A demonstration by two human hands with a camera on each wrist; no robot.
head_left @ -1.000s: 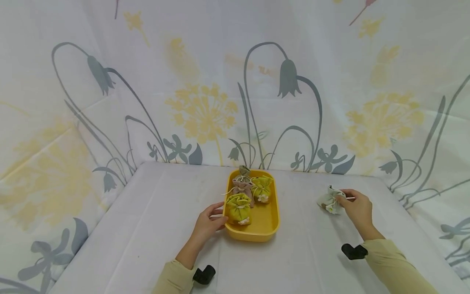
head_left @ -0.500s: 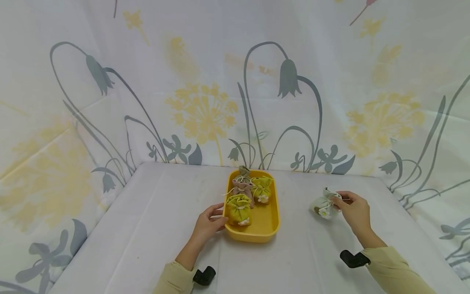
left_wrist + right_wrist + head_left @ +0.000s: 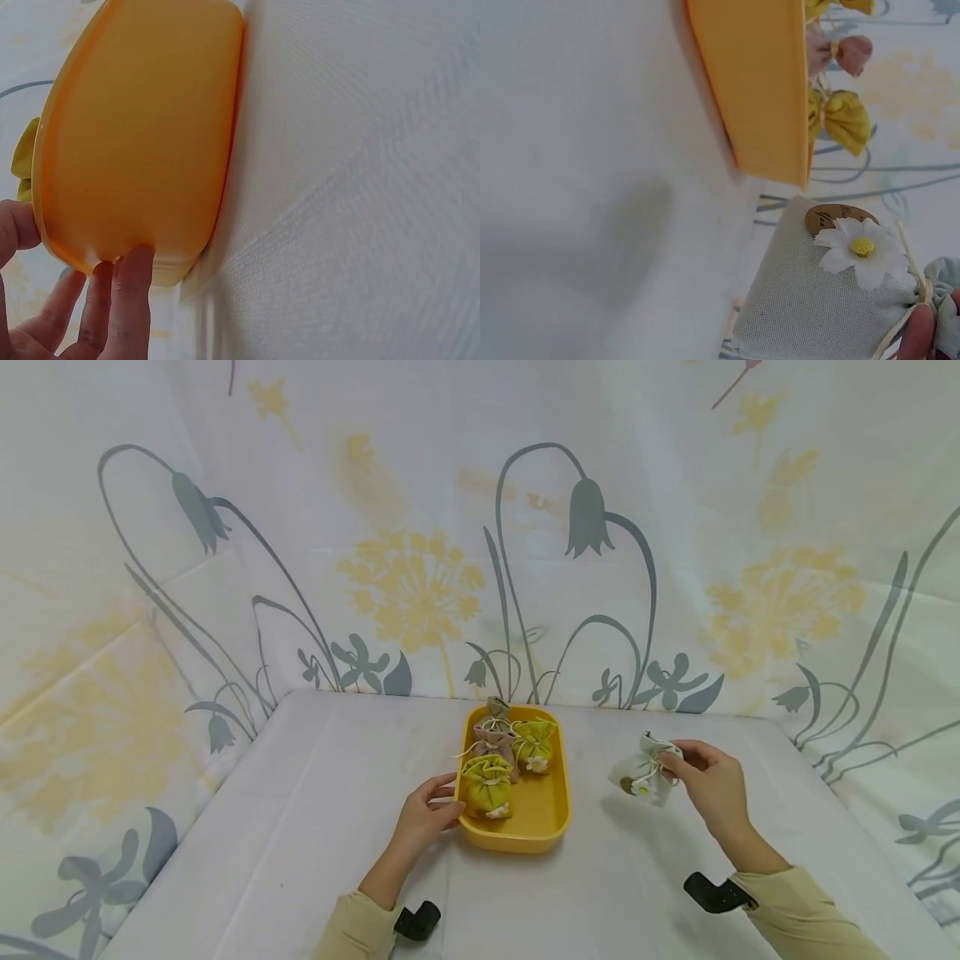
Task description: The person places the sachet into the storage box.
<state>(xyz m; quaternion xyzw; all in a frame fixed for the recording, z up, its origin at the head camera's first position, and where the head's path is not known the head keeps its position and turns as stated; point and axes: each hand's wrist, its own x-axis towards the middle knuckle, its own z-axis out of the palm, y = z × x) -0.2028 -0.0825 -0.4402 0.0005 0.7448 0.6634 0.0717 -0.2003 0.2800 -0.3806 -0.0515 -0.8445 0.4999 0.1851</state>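
My right hand (image 3: 717, 785) pinches a pale grey-green drawstring pouch (image 3: 637, 775) by its gathered neck, right of the tray. The pouch hangs tilted above the table, its shadow below it. In the right wrist view, a white daisy (image 3: 862, 247) and an oval brown tag (image 3: 838, 217) show on its front. A yellow tray (image 3: 542, 810) stands at mid-table. My left hand (image 3: 423, 814) touches its left side, thumb at the rim and fingers (image 3: 135, 292) against the outer wall. Inside lie two lime-green pouches, (image 3: 487, 785) the nearer one, a pinkish-brown pouch (image 3: 497, 745) and a grey-green one (image 3: 495, 714).
A white cloth (image 3: 322, 793) covers the table. Behind it hangs a curtain (image 3: 420, 585) printed with flowers. Black devices sit at both wrists, the right one (image 3: 716, 893) low over the table. The tray's bare floor shows at its right front.
My right hand has moved left toward the tray with the pale pouch, which now hangs higher above the cloth. The left hand and the tray have stayed put.
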